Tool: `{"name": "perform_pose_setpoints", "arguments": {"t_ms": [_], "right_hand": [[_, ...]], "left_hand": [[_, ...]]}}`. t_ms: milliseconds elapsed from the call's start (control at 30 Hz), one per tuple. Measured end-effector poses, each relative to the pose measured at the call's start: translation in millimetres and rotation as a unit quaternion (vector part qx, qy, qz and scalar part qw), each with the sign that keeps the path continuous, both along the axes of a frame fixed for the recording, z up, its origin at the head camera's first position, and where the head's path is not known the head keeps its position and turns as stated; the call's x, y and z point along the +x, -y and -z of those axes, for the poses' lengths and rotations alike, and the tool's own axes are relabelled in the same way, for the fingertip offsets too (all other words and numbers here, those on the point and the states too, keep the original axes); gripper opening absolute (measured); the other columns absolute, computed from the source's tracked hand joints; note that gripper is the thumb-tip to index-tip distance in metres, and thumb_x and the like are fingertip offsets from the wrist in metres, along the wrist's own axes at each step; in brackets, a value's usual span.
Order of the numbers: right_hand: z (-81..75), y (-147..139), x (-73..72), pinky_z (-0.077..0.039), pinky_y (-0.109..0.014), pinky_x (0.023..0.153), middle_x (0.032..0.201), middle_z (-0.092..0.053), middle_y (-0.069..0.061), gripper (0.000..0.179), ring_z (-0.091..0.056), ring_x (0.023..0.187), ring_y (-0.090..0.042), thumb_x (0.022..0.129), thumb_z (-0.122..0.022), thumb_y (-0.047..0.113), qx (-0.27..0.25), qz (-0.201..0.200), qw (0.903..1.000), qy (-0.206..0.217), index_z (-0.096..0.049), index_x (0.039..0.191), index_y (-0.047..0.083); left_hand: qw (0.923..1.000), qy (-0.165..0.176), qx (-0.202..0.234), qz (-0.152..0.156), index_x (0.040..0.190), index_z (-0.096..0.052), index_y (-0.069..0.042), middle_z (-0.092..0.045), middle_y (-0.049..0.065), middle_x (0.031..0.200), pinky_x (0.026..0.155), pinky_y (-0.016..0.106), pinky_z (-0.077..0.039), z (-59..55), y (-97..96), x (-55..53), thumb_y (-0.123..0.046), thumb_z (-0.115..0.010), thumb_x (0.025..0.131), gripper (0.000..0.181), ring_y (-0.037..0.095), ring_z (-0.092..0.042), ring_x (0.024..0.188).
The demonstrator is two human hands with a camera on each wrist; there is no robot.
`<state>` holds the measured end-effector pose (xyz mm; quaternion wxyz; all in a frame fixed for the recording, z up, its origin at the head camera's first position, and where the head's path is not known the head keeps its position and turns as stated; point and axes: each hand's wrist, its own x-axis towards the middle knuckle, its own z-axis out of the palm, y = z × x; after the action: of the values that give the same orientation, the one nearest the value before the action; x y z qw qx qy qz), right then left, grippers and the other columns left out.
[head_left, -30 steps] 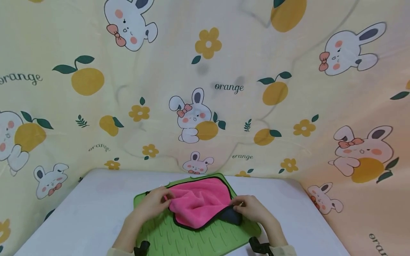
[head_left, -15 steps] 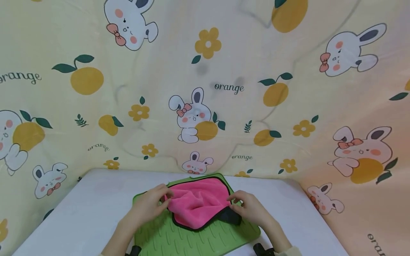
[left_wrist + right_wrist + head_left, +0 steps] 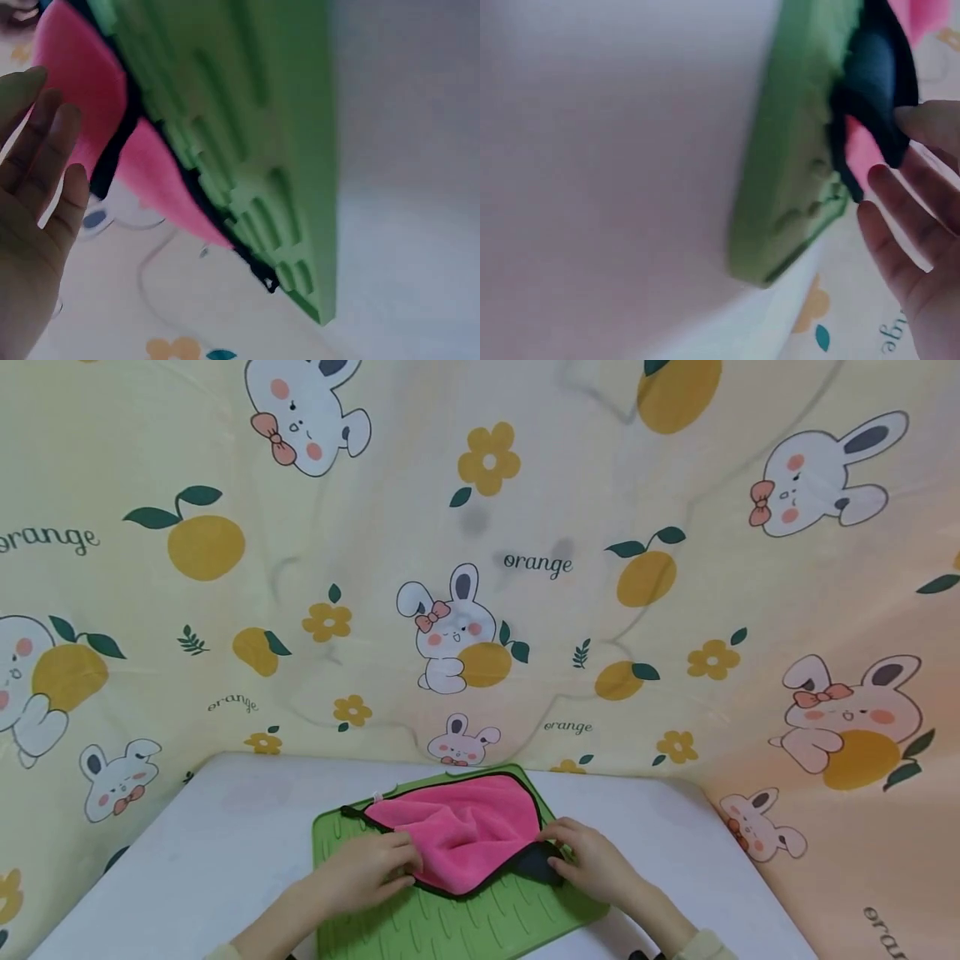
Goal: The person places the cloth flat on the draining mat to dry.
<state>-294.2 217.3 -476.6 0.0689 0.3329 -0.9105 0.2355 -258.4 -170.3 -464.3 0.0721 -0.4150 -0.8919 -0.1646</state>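
A pink plush cloth (image 3: pixel 465 818) with black edging lies wrinkled on a green ridged mat (image 3: pixel 450 927). Its dark underside (image 3: pixel 534 865) shows where the right side is turned back. My left hand (image 3: pixel 371 870) is at the cloth's front-left edge in the head view. In the left wrist view, its loosely bent fingers (image 3: pixel 60 139) lie beside the pink side, and no pinch shows. At the right edge, my right hand (image 3: pixel 596 860) pinches the border; the right wrist view shows the thumb (image 3: pixel 930 124) on the dark side. A black strip end (image 3: pixel 264 274) sticks out at the cloth's far left corner.
The mat lies at an angle on a white table (image 3: pixel 195 843). Behind the table hangs a pale curtain (image 3: pixel 405 527) printed with rabbits, oranges and flowers.
My left hand has left the cloth's left edge and come nearer along its front edge, uncovering the left corner. The right hand has shifted slightly at the right edge; the cloth barely moves.
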Motion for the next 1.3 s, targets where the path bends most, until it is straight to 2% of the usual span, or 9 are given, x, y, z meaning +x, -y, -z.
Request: {"name": "perform_pose_setpoints", "arguments": {"t_ms": [133,200,367,533,733,900,1167,1300], "right_hand": [[5.4,-1.2,1.1,-0.059,-0.035,0.085,0.117,-0.067,0.001,0.033,-0.067,0.098,-0.016,0.089,-0.079,0.003,0.019,-0.001,0.9998,-0.006,-0.072,0.119,0.014],[8.3,-2.2,0.9,-0.059,-0.035,0.087,0.118,-0.067,0.001,0.033,-0.067,0.100,-0.017,0.088,-0.080,0.002,0.020,-0.014,0.9997,-0.006,-0.072,0.118,0.014],[14.2,-4.0,0.1,-0.058,-0.039,0.093,0.119,-0.068,0.002,0.032,-0.067,0.109,-0.019,0.089,-0.079,0.001,0.023,-0.044,0.9988,0.002,-0.072,0.115,0.017],[16.3,-4.0,-1.3,-0.058,-0.040,0.092,0.116,-0.069,0.002,0.032,-0.068,0.108,-0.019,0.089,-0.079,0.000,0.019,-0.057,0.9981,0.009,-0.073,0.114,0.018],[20.2,-4.3,-2.8,-0.058,-0.038,0.090,0.112,-0.070,0.003,0.032,-0.067,0.105,-0.017,0.088,-0.079,-0.001,0.017,-0.059,0.9979,0.017,-0.073,0.114,0.017],[20.0,-2.9,-3.0,-0.058,-0.038,0.090,0.111,-0.070,0.004,0.031,-0.067,0.105,-0.016,0.089,-0.078,0.000,0.020,-0.055,0.9979,0.028,-0.073,0.113,0.018],[17.8,-2.6,-0.4,-0.057,-0.037,0.089,0.110,-0.070,0.004,0.031,-0.066,0.104,-0.015,0.089,-0.077,-0.001,0.013,-0.055,0.9974,0.044,-0.073,0.113,0.017],[18.3,-2.4,0.3,-0.057,-0.039,0.090,0.110,-0.069,0.005,0.032,-0.066,0.105,-0.016,0.089,-0.076,-0.002,0.012,-0.048,0.9981,0.036,-0.072,0.114,0.018]], "left_hand": [[0.9996,0.015,-0.019,0.011,0.103,-0.074,-0.021,-0.064,-0.015,0.099,0.078,0.021,-0.056,7.4,-1.5,-3.0,-0.018,-0.078,0.095,0.010,-0.002,-0.061,0.088],[0.9995,0.015,-0.025,0.016,0.104,-0.074,-0.021,-0.064,-0.016,0.099,0.080,0.022,-0.056,11.0,-1.7,-4.6,-0.019,-0.079,0.094,0.011,-0.001,-0.062,0.090],[0.9983,-0.009,-0.037,0.045,0.108,-0.076,-0.021,-0.065,-0.013,0.103,0.085,0.023,-0.055,18.3,-1.4,-9.5,-0.019,-0.080,0.093,0.015,0.001,-0.062,0.096],[0.9958,-0.033,-0.048,0.071,0.109,-0.076,-0.020,-0.066,-0.011,0.106,0.087,0.023,-0.055,20.8,-3.9,-14.1,-0.019,-0.080,0.092,0.017,0.003,-0.063,0.099],[0.9943,-0.030,-0.076,0.069,0.107,-0.077,-0.022,-0.068,-0.012,0.105,0.087,0.022,-0.055,19.1,-8.0,-17.2,-0.017,-0.082,0.090,0.019,0.003,-0.064,0.100],[0.9941,-0.032,-0.079,0.066,0.104,-0.078,-0.023,-0.070,-0.014,0.102,0.085,0.021,-0.055,20.3,-9.8,-18.9,-0.016,-0.083,0.089,0.018,0.002,-0.065,0.098],[0.9914,-0.075,-0.072,0.080,0.094,-0.074,-0.023,-0.068,-0.014,0.092,0.078,0.015,-0.052,24.7,-15.4,-22.7,-0.012,-0.082,0.088,0.015,0.000,-0.062,0.087],[0.9910,-0.078,-0.079,0.074,0.091,-0.071,-0.023,-0.065,-0.014,0.088,0.075,0.015,-0.050,25.1,-18.5,-24.2,-0.011,-0.081,0.087,0.016,0.000,-0.059,0.083]]}}
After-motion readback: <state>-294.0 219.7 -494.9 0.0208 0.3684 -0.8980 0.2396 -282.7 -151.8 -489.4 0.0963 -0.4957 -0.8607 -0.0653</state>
